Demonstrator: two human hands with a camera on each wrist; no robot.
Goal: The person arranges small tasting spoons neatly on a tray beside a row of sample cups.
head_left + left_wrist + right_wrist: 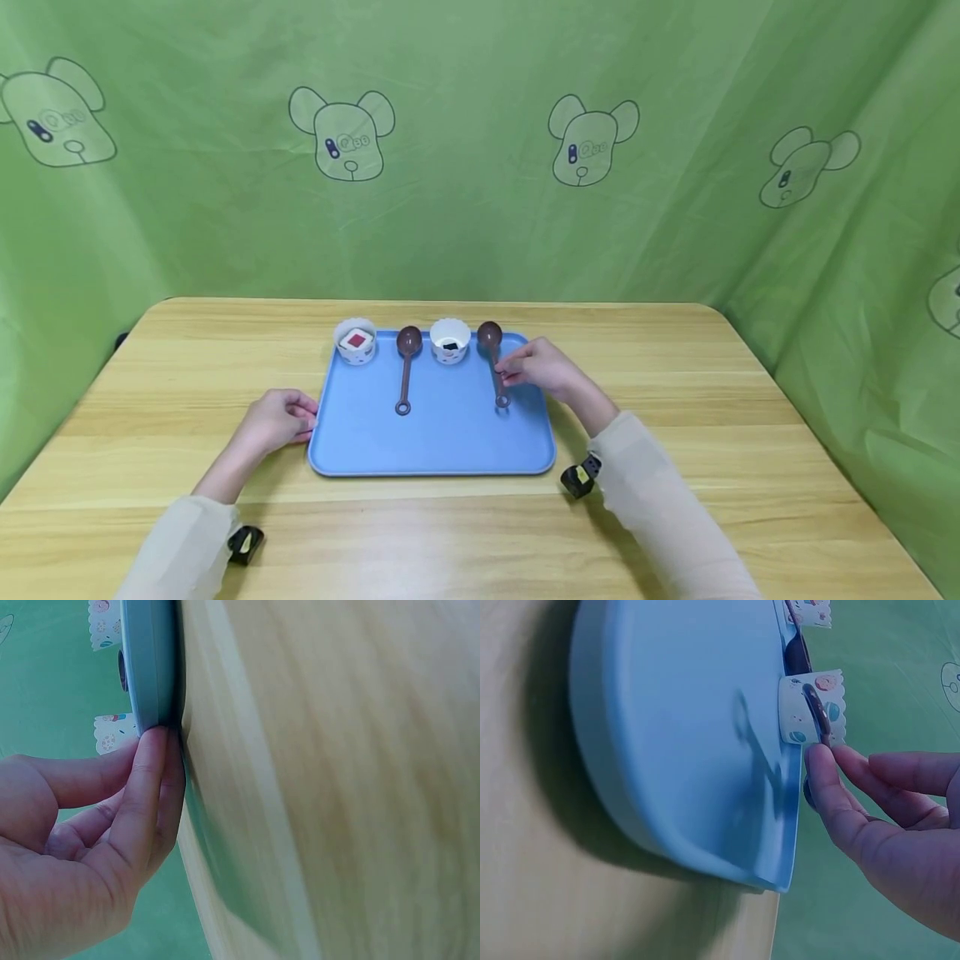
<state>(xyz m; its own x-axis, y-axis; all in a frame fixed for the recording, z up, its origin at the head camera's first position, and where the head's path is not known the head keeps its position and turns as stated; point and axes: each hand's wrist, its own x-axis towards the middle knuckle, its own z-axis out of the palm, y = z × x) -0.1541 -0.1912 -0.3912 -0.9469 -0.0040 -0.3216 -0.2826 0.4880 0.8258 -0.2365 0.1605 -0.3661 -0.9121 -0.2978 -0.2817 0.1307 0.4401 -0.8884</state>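
Note:
My left hand (279,419) pinches the left rim of a blue tray (431,450). In the left wrist view the thumb and fingertips (154,742) meet at the tray's edge. My right hand (543,365) pinches the handle of a brown spoon (490,335) at the tray's right side. The right wrist view shows this spoon raised, its shadow falling on the tray, with part of it hidden behind the fingers. Another brown spoon (406,375) lies on the tray, bowl pointing away from me. Between the two spoons stands a white paper cup (450,354) with a dark piece inside.
A second paper cup (356,356), holding white and red pieces, stands at the tray's back left corner. Under the tray is a wooden table (480,542). A green curtain (480,242) with bear-head drawings hangs behind and at both sides.

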